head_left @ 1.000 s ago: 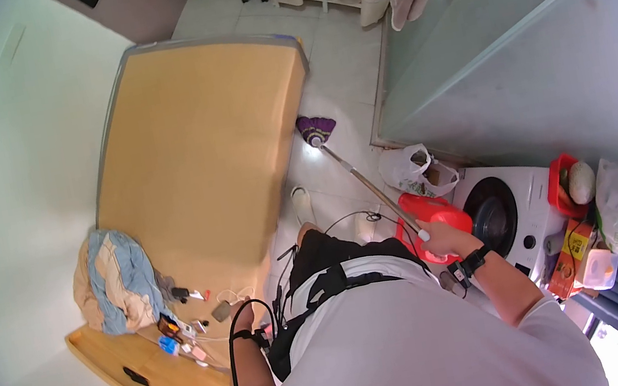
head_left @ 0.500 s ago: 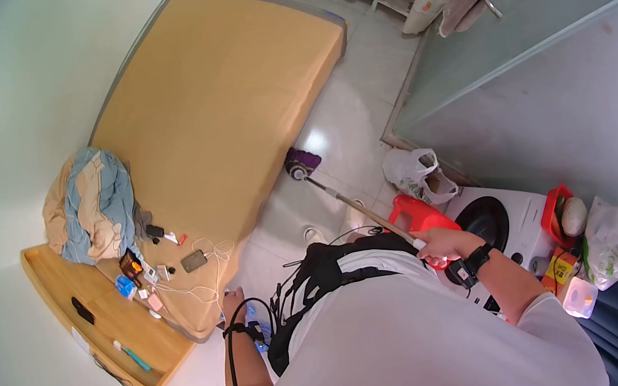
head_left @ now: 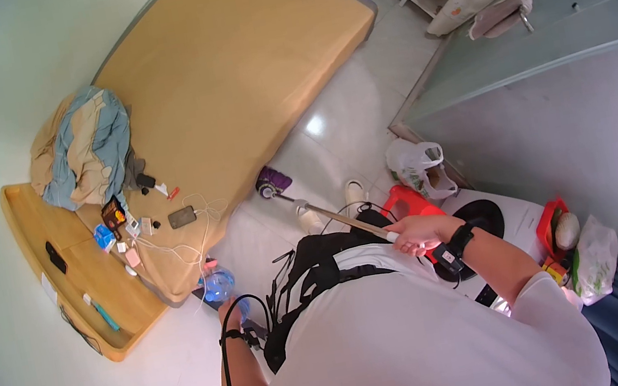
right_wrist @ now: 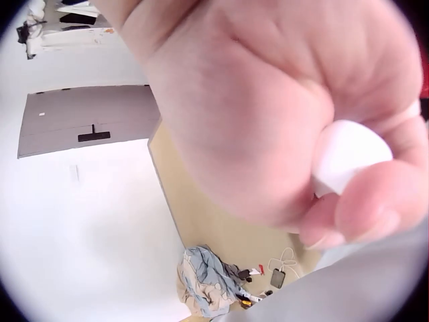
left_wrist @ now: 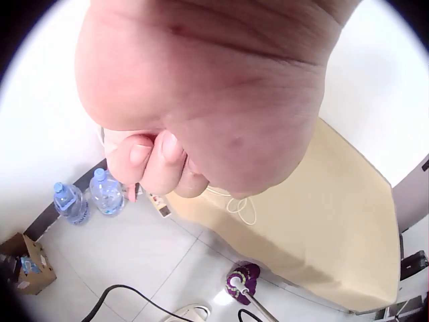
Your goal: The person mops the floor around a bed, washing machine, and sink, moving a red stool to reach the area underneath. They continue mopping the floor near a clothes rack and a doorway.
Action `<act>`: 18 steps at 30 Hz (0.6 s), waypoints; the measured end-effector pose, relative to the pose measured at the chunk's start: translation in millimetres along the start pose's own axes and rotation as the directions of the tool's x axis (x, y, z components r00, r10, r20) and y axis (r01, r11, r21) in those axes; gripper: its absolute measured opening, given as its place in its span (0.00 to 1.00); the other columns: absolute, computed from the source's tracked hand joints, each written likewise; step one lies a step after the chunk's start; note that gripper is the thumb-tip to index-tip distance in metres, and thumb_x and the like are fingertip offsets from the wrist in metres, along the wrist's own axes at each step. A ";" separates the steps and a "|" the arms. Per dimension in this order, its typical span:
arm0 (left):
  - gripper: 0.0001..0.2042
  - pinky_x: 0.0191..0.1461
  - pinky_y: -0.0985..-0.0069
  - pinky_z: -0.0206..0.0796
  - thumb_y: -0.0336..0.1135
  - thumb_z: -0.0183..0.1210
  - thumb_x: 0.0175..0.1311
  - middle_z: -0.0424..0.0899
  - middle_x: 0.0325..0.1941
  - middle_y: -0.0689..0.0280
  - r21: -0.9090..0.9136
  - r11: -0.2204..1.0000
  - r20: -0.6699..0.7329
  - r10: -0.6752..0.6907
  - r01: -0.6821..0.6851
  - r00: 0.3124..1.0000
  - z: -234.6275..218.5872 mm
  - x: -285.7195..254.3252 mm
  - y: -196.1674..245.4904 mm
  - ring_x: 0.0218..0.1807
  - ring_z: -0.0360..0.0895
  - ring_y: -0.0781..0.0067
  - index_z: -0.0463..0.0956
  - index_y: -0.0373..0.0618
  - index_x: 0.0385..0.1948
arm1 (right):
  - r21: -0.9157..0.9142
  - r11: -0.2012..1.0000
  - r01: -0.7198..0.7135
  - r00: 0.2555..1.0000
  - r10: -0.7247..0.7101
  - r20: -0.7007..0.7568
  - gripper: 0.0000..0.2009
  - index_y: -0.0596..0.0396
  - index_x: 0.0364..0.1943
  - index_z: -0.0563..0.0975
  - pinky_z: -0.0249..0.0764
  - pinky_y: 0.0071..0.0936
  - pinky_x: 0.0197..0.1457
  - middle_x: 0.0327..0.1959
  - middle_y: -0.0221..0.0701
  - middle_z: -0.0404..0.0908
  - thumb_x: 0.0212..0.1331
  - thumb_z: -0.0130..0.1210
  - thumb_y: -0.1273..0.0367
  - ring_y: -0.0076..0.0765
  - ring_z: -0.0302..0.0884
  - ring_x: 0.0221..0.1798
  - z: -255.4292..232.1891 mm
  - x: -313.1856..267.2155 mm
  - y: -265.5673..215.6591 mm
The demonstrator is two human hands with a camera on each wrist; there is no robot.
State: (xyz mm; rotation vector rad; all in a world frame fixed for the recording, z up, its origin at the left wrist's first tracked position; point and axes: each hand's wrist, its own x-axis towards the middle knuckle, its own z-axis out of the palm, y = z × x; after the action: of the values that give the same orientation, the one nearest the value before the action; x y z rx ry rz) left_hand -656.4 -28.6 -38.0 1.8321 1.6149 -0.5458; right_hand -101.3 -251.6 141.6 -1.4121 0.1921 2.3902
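My right hand (head_left: pixel 419 233) grips the upper end of a mop handle (head_left: pixel 347 222), fingers wrapped round its white cap (right_wrist: pixel 352 154). The pole slants away to a purple mop head (head_left: pixel 274 181) on the tiled floor, close beside the bed's lower edge. My left hand (head_left: pixel 229 314) hangs at my left side, fingers loosely curled with nothing in them, as the left wrist view shows. Water bottles (left_wrist: pixel 106 191) stand on the floor by the wall, near that hand in the head view.
A bed (head_left: pixel 243 56) bears a bunched quilt (head_left: pixel 90 145), a phone (head_left: pixel 182 216) and cables. Its wooden headboard shelf (head_left: pixel 92 273) runs along the left. On the right are a red bucket (head_left: pixel 410 202), plastic bag (head_left: pixel 418 165) and washing machine (head_left: pixel 517 226). My shoes (head_left: pixel 355 191) stand behind the mop.
The mop head has moved left and nearer to me along the bed's side, the right hand staying on the handle. My view has turned, bringing the bottles into sight.
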 end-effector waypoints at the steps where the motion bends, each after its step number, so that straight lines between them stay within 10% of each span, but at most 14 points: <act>1: 0.24 0.45 0.56 0.63 0.48 0.42 0.63 0.77 0.32 0.41 -0.144 0.988 -0.058 -0.072 0.063 0.996 4.7 -8.8 2.8 0.41 0.74 0.40 0.76 0.31 0.29 | -0.021 1.000 -0.017 0.999 0.018 0.029 0.37 0.45 0.68 0.45 0.52 0.17 0.16 0.18 0.22 0.62 0.54 0.49 0.77 0.17 0.59 0.16 -0.5 6.5 -6.0; 8: 0.24 0.40 0.55 0.62 0.48 0.41 0.62 0.76 0.28 0.41 -0.320 0.928 -0.154 -0.249 0.190 0.956 26.7 -67.7 7.5 0.36 0.74 0.40 0.75 0.31 0.25 | -0.193 0.972 -0.137 0.980 0.161 0.114 0.30 0.44 0.64 0.51 0.52 0.12 0.15 0.19 0.19 0.61 0.57 0.47 0.75 0.14 0.58 0.17 -8.9 63.4 -47.1; 11: 0.23 0.40 0.55 0.62 0.48 0.43 0.62 0.77 0.27 0.43 -0.255 0.921 -0.110 -0.332 0.296 0.937 23.0 -108.6 38.0 0.36 0.73 0.40 0.75 0.32 0.24 | 0.046 0.985 -0.166 0.960 0.150 0.237 0.06 0.47 0.34 0.62 0.50 0.10 0.11 0.17 0.18 0.58 0.60 0.46 0.73 0.12 0.55 0.15 -20.7 85.7 -55.5; 18: 0.21 0.35 0.61 0.62 0.44 0.47 0.62 0.78 0.24 0.51 -0.506 0.728 -0.010 -0.541 0.462 0.841 56.3 -186.5 75.7 0.29 0.74 0.56 0.75 0.31 0.24 | 0.575 0.750 -0.326 0.896 0.051 0.441 0.06 0.53 0.28 0.62 0.48 0.09 0.09 0.17 0.21 0.59 0.60 0.45 0.72 0.11 0.54 0.13 -102.5 74.3 -58.6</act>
State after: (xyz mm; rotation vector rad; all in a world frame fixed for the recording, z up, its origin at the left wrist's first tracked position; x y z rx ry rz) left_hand -607.1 -206.0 61.0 1.0709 2.1439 -0.1774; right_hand -28.2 -209.9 30.3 -0.5877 0.9841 2.3549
